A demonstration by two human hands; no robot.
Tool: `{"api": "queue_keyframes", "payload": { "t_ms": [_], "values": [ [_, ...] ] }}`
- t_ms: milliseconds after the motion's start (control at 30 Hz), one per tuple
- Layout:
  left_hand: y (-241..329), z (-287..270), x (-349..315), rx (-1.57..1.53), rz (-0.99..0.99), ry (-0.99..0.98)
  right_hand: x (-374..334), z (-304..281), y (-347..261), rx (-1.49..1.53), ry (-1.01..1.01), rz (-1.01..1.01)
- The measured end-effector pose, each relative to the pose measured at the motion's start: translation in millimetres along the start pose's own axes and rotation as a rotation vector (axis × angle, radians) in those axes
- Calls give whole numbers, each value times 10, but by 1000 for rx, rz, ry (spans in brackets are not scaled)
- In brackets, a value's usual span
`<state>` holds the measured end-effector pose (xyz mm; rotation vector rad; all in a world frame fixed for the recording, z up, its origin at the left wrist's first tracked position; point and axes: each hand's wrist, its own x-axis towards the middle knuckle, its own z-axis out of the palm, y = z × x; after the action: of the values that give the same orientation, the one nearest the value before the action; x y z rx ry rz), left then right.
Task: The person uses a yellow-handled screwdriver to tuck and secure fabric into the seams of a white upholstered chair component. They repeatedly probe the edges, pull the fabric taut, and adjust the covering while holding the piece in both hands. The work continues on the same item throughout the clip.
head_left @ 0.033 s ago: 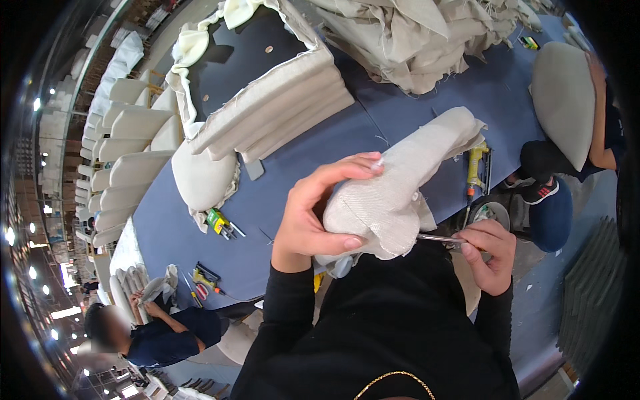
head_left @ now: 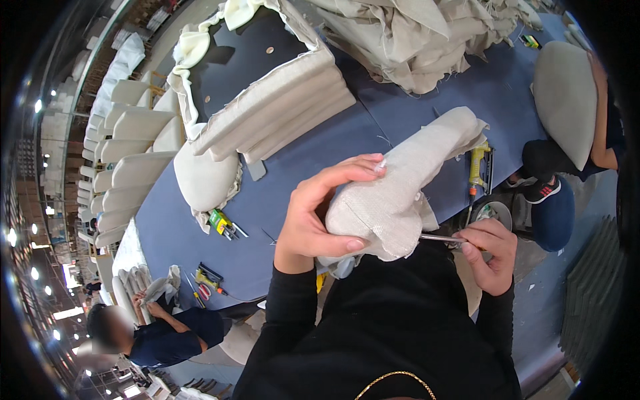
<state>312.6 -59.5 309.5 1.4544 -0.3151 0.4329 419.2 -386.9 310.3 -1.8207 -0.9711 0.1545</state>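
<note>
While the left hand (head_left: 303, 217) is wrapping its fingers and thumb around the rounded near end of the beige fabric-covered piece (head_left: 383, 203), probably to brace it, the right hand (head_left: 492, 257) is pinching a slim metal tool (head_left: 440, 238) against the cloth's lower edge; whether its tip is going inside cannot be told. The piece is sitting in front of the person's body, its narrower end reaching over the blue table (head_left: 277, 200), likely so that the worked edge is facing the right hand. A yellow staple gun (head_left: 477, 170) is lying near the table's edge, seemingly within easy reach, and a fabric heap (head_left: 407, 43) is occupying the far side, apparently out of the way.
</note>
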Motion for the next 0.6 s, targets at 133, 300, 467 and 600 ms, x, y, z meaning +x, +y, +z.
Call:
{"api": "queue_keyframes", "payload": {
  "t_ms": [133, 300, 467, 600],
  "values": [
    [18, 104, 13, 44, -8, 9, 49, 16, -88, -25, 35, -15],
    [15, 162, 26, 112, 4, -38, 81, -114, -249, -140, 39, -30],
    [47, 200, 44, 132, 1, -49, 93, -237, -356, -235, 41, -38],
    [51, 232, 58, 135, 18, -76, 124, -294, -435, -341, 56, -83]
  ]
}}
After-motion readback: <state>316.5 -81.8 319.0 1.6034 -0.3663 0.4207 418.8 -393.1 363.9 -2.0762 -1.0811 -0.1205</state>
